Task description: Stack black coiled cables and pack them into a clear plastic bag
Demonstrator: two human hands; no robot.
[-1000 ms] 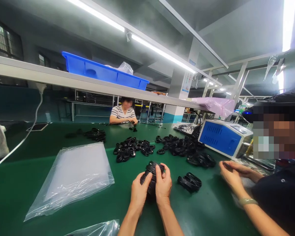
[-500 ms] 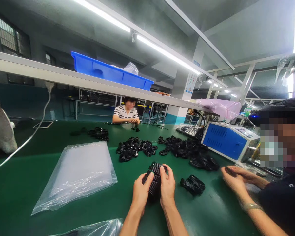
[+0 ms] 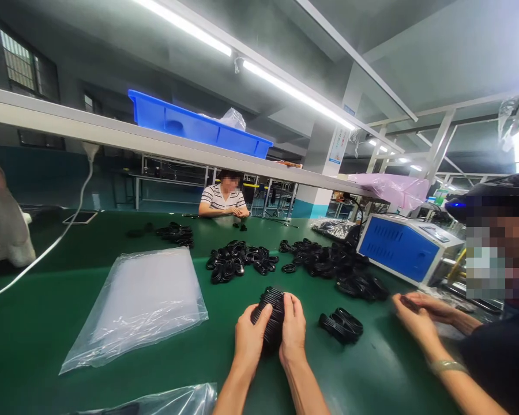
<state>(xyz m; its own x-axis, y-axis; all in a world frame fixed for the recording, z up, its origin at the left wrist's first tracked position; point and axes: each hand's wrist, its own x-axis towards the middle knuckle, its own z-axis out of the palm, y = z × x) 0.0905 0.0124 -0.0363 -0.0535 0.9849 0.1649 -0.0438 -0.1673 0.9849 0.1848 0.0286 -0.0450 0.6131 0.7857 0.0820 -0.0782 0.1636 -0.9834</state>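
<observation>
A stack of coiled black cables (image 3: pixel 271 316) stands between my two hands above the green table (image 3: pixel 164 363). My left hand (image 3: pixel 249 333) grips the stack from the left, its thumb across the near side. On the other side my right hand (image 3: pixel 293 328) presses against it with the fingers together. To the right lies a small bundle of black cables (image 3: pixel 341 325). Farther back are a pile of coiled cables (image 3: pixel 236 259) and a bigger cable heap (image 3: pixel 328 259).
Clear plastic bags (image 3: pixel 142 305) lie stacked at left, with another plastic bag (image 3: pixel 177 400) at the near edge. A blue-and-white machine (image 3: pixel 398 248) stands at right. A co-worker's hands (image 3: pixel 419 314) hold something dark there. Another person (image 3: pixel 225 202) sits opposite. A shelf carries a blue tray (image 3: pixel 194 127).
My right thumb and fingers have shifted from the top of the cable stack to its right side. The seated person's hands have lowered to the table. The view has moved slightly.
</observation>
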